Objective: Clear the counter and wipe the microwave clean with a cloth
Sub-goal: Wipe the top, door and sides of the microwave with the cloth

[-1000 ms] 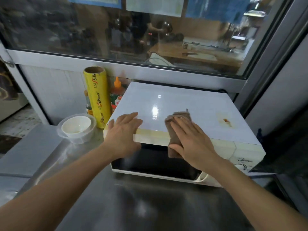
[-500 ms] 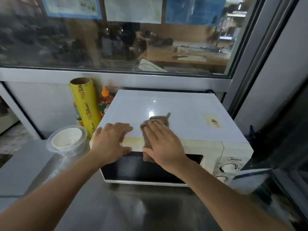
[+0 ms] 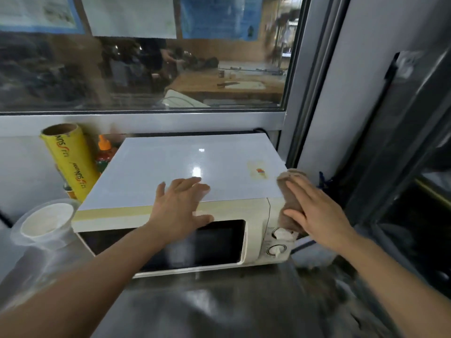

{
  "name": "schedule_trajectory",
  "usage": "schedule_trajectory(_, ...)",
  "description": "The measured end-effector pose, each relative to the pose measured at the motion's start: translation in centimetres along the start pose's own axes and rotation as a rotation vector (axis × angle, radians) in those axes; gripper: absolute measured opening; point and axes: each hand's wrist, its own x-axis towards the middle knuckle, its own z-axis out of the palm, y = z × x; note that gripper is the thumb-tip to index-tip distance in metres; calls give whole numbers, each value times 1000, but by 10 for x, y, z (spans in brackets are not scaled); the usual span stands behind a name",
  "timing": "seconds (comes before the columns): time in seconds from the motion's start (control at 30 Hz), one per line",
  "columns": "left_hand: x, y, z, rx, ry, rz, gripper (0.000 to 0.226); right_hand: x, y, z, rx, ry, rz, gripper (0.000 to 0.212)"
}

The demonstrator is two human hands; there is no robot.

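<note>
A cream-white microwave [image 3: 185, 164] stands on the steel counter [image 3: 219, 311] under a window. My left hand [image 3: 180, 206] lies flat, fingers spread, on the front edge of its top, thumb down over the door. My right hand [image 3: 314, 211] presses a brown cloth [image 3: 290, 203] against the microwave's front right corner, just above the control knobs [image 3: 278, 241]. Part of the cloth is hidden under my fingers. A small stained sticker [image 3: 258, 170] marks the top near the right edge.
A yellow cling-film roll [image 3: 70, 164] leans left of the microwave, with an orange-capped sauce bottle [image 3: 105, 154] behind it. A clear plastic container holding a white bowl [image 3: 45, 220] sits at the left. A dark door frame [image 3: 380, 147] stands close on the right.
My right hand has slid the cloth from the middle of the top's front edge to the right front corner. My left hand has shifted right along the same edge.
</note>
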Motion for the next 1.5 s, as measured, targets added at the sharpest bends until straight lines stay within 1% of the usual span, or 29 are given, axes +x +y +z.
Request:
schedule_trajectory(0.07, 9, 17, 8, 3, -10, 25, 61, -5, 8, 3, 63, 5, 59, 71)
schedule_trajectory(0.1, 11, 21, 12, 3, 0, 24, 58, -5, 8, 5, 76, 18, 59, 69)
schedule_trajectory(0.17, 11, 23, 16, -18, 23, 2, 55, -2, 3, 8, 38, 74, 6, 66)
schedule_trajectory(0.27, 9, 21, 17, -35, 49, -9, 54, 8, -27, 13, -50, 165, -91, 65)
schedule_trajectory(0.37, 8, 23, 16, -9, 45, -17, 53, 14, -57, 19, -26, 213, -156, 64)
schedule_trajectory(0.47, 7, 25, 15, 1, 41, -25, 53, 12, -45, 22, -4, 250, -183, 66)
schedule_trajectory(0.53, 6, 25, 15, -18, 47, -33, 53, 3, -25, 25, 40, 280, -123, 69)
schedule_trajectory(0.57, 6, 26, 15, -20, 48, -37, 54, -1, -15, 26, 109, 295, -71, 69)
schedule_trajectory(0.7, 4, 28, 16, -7, 53, -44, 54, -14, 2, 39, 545, 312, 160, 62)
schedule_trajectory(0.73, 4, 28, 17, -8, 58, -46, 54, -13, 1, 41, 595, 320, 185, 61)
schedule_trajectory(0.83, 3, 28, 19, -14, 69, -39, 54, -8, -7, 44, 595, 365, 228, 65)
schedule_trajectory(0.9, 1, 27, 21, -5, 89, -25, 54, -8, -16, 48, 593, 459, 266, 66)
schedule_trajectory(1.0, 0, 25, 24, 11, 118, -3, 55, -10, -33, 63, 645, 624, 361, 61)
schedule_trajectory(1.07, 0, 24, 26, 9, 126, 1, 55, -12, -41, 74, 650, 679, 400, 64)
schedule_trajectory(1.13, -1, 24, 27, 10, 133, 7, 56, -16, -47, 80, 596, 693, 411, 66)
schedule_trajectory(1.2, -1, 23, 28, 6, 146, 15, 55, -19, -54, 84, 488, 693, 432, 67)
schedule_trajectory(1.3, -1, 21, 30, 15, 140, 36, 54, -25, -70, 90, 355, 655, 439, 64)
schedule_trajectory(1.4, 2, 20, 32, 13, 129, 57, 51, -30, -95, 93, 369, 638, 405, 61)
schedule_trajectory(1.43, 1, 19, 33, 21, 132, 64, 51, -29, -102, 91, 369, 661, 421, 59)
schedule_trajectory(1.5, 1, 18, 36, 50, 144, 73, 51, -23, -109, 84, 417, 756, 518, 54)
